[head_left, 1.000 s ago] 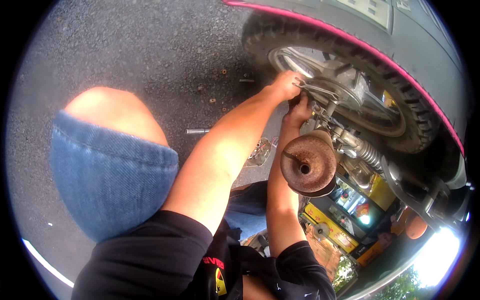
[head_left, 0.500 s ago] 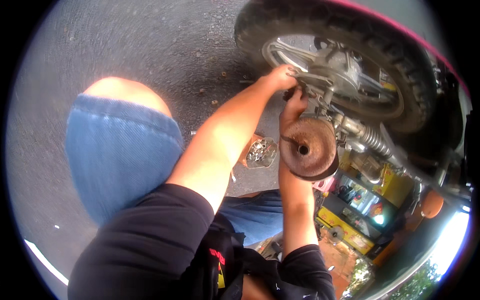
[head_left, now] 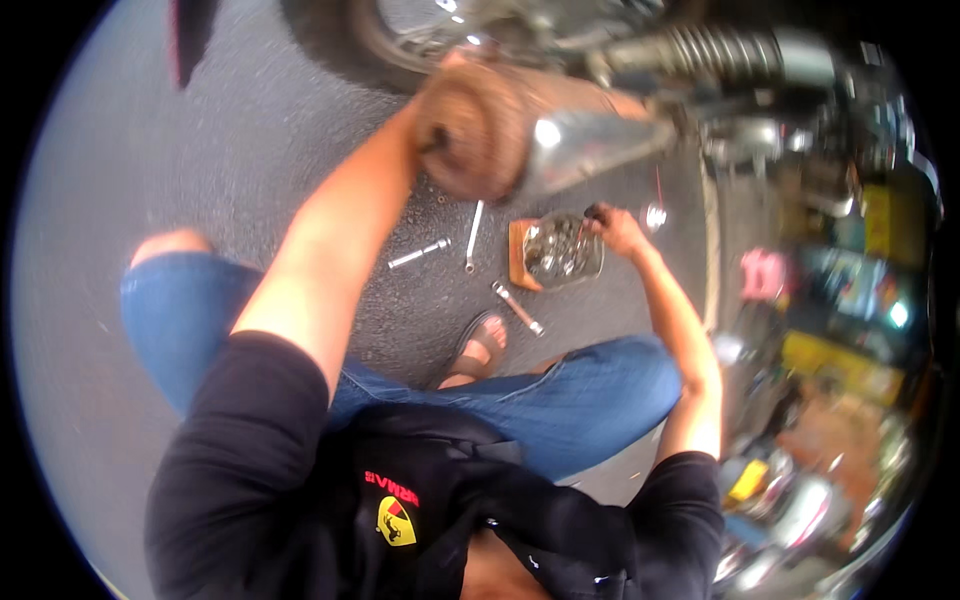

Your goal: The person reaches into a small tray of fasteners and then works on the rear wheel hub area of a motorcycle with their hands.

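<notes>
My left hand (head_left: pixel 457 62) reaches up to the motorcycle's rear wheel (head_left: pixel 325 45), mostly hidden behind the rusty round end of the exhaust muffler (head_left: pixel 480 130); its fingers do not show. My right hand (head_left: pixel 624 233) is closed at the right edge of a small container (head_left: pixel 519 256) with an orange-brown side. Small metal parts (head_left: pixel 560 248), like nuts and bolts, fill it. A small dark thing (head_left: pixel 598 213) shows at the right fingertips, too blurred to name.
On the asphalt lie several tools: a socket-ended bar (head_left: pixel 420 254), a wrench (head_left: pixel 473 240) and a short double-ended wrench (head_left: pixel 518 308). My sandalled foot (head_left: pixel 483 345) is close by. A shock absorber spring (head_left: pixel 715 55) runs above right. A pink object (head_left: pixel 765 274) stands at the right.
My right hand has left the wheel hub area and come down to the parts container. My left arm stays raised at the wheel. The view has shifted, showing more ground and tools.
</notes>
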### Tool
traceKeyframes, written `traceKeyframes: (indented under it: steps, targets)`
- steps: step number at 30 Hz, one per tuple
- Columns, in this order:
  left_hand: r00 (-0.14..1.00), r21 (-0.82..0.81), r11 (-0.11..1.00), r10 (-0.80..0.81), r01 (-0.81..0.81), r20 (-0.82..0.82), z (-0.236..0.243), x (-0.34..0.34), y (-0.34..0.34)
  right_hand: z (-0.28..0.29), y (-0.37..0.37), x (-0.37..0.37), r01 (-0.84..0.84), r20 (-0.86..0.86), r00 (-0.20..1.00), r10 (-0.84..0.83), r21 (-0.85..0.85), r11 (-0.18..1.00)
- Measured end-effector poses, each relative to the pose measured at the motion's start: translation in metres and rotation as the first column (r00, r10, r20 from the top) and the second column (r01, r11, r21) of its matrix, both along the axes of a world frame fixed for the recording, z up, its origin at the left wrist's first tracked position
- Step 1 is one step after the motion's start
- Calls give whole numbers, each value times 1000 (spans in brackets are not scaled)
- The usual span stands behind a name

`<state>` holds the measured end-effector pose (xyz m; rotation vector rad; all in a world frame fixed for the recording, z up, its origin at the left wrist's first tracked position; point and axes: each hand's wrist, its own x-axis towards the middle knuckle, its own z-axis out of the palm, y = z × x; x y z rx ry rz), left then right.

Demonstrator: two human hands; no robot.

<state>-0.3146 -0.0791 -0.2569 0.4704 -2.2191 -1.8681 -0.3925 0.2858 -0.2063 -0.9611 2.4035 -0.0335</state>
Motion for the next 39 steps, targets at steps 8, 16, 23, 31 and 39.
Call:
traceKeyframes:
  steps: [8, 16, 23, 31, 39]
  targets:
    - [988, 232, 973, -38, 3, 149, -54, 37, -9, -26, 44, -1, -22, 41, 999, 29, -158, 987]
    - [969, 143, 989, -11, -25, 246, -36, 32, -37, -85, 63, 79, 412, 115, 904, -412, -494, 766]
    - [956, 106, 992, 36, -70, 293, -35, 32, -43, -140, 21, 144, 369, 6, 884, -468, -622, 690]
    - [943, 87, 986, 107, -141, 314, -31, 35, -51, -129, 22, 143, 351, 35, 893, -449, -678, 645]
    - [957, 101, 985, 111, -142, 267, -27, 33, -45, -134, 70, 91, 361, -55, 848, -526, -667, 651]
